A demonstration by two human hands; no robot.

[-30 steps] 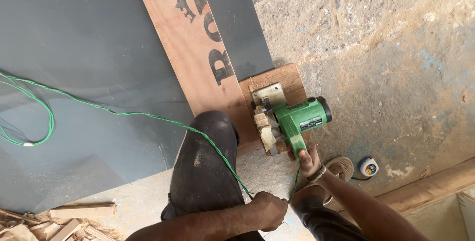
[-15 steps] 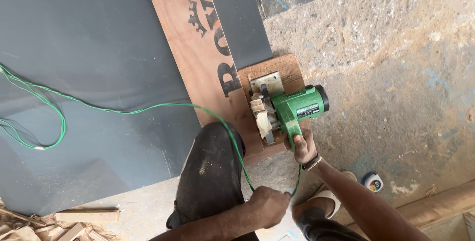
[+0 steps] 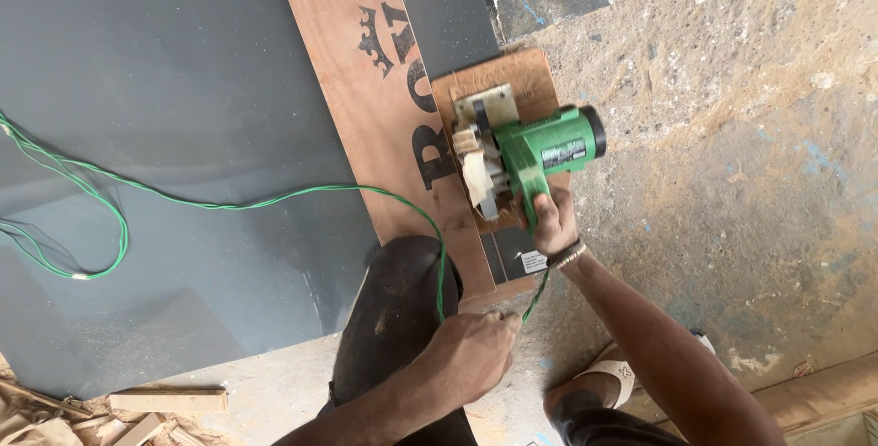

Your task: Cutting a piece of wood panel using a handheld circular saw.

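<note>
My right hand [image 3: 551, 220] grips the handle of a green circular saw [image 3: 530, 153] that rests on a brown wooden base plate [image 3: 512, 75] laid over a long brown plank [image 3: 366, 98] with black lettering. The plank lies on a large dark grey sheet [image 3: 183, 135] on the floor. My left hand [image 3: 476, 350] is closed around the green power cable [image 3: 274, 199] near the plank's near end. My knee in dark trousers [image 3: 393, 318] presses beside the plank.
The cable loops across the grey sheet to the far left [image 3: 91, 226]. Wood offcuts [image 3: 165, 400] lie at the lower left. Rough concrete floor [image 3: 732, 135] spreads to the right, with a timber strip [image 3: 823, 396] at the lower right. My sandalled foot [image 3: 613, 377] stands on the concrete.
The saw has moved farther up along the plank with my right hand on it. My left hand stays closed on the cable, and the view has shifted.
</note>
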